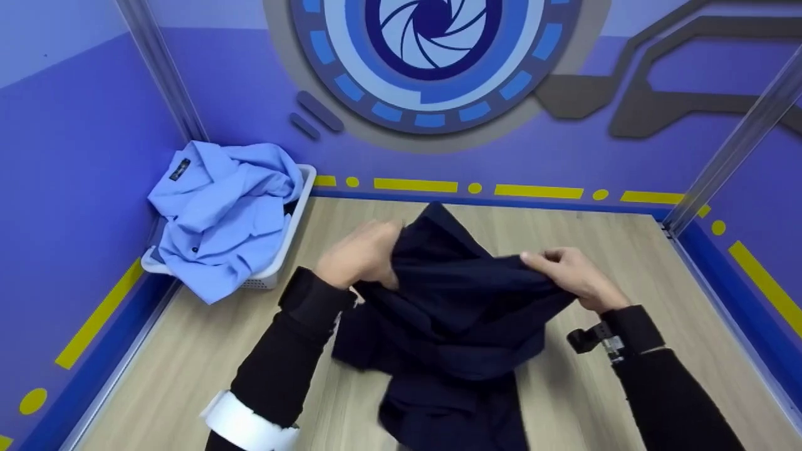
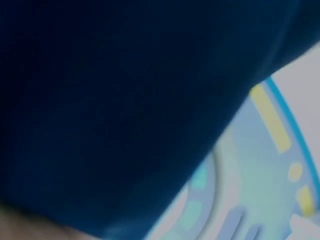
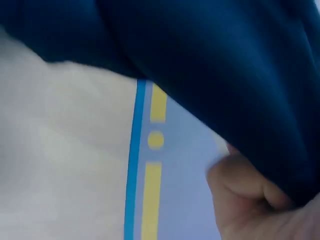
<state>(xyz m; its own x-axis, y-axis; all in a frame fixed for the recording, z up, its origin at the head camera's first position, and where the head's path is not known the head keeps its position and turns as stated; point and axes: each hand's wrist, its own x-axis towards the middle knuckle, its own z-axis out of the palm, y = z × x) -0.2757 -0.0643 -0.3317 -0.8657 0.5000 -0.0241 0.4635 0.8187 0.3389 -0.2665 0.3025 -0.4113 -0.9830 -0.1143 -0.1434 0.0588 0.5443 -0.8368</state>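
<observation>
A dark navy garment point(image 1: 463, 313) hangs bunched between my two hands, its lower part lying on the wooden tabletop. My left hand point(image 1: 360, 254) grips its upper left side, with the fingertips hidden by cloth. At the right, my right hand point(image 1: 573, 275) pinches the garment's edge between thumb and curled fingers. In the left wrist view the dark cloth point(image 2: 110, 110) fills most of the picture. The right wrist view shows the curled fingers point(image 3: 237, 177) against the fabric point(image 3: 215, 65). Folds hide what kind of garment it is.
A white plastic basket point(image 1: 294, 235) stands at the back left, against the side wall. Heaped in it is a light blue collared shirt point(image 1: 232, 194), spilling over the front rim. Printed wall panels point(image 1: 432, 163) bound the wooden tabletop point(image 1: 601, 401) at the back and sides.
</observation>
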